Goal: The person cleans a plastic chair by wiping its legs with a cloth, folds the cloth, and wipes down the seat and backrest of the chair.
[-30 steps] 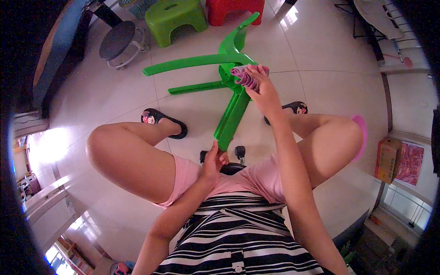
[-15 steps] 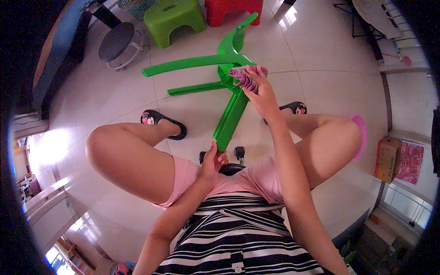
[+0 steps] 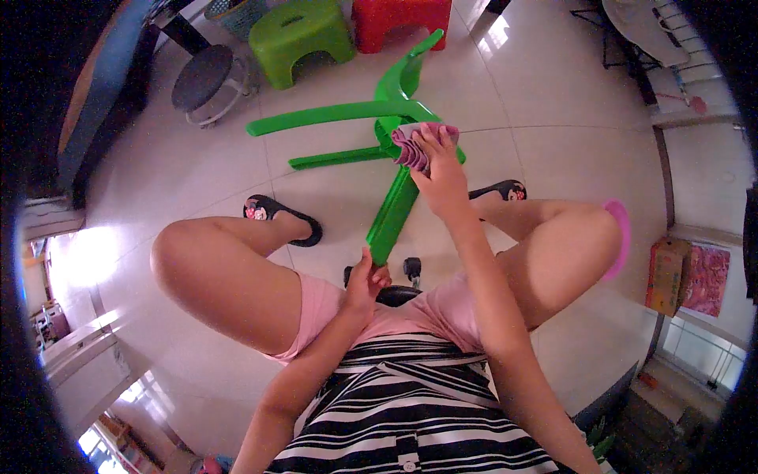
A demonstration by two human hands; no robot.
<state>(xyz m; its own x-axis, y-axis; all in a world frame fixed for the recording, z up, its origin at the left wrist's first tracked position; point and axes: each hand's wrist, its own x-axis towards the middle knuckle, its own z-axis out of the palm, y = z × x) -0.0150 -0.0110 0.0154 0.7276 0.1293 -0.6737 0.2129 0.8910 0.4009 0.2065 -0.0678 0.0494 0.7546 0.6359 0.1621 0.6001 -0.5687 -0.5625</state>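
Note:
A bright green plastic piece of furniture (image 3: 395,207) with several long legs lies tilted above the floor, between my knees. My left hand (image 3: 368,283) grips the end of its nearest leg, close to my lap. Higher up, my right hand (image 3: 439,170) holds a folded pink cloth (image 3: 412,150) against the joint where the legs meet, its fingers spread over the fabric. The cloth and hand hide part of that joint.
At the top are a green stool (image 3: 302,38), a red stool (image 3: 399,22), a round dark stool (image 3: 203,77) and a basket (image 3: 234,17). A cardboard box (image 3: 669,276) stands at the right. Caster wheels (image 3: 412,270) show beneath me.
My right hand and the cloth have moved slightly toward me and to the left along the green piece. My left hand keeps its hold on the leg end.

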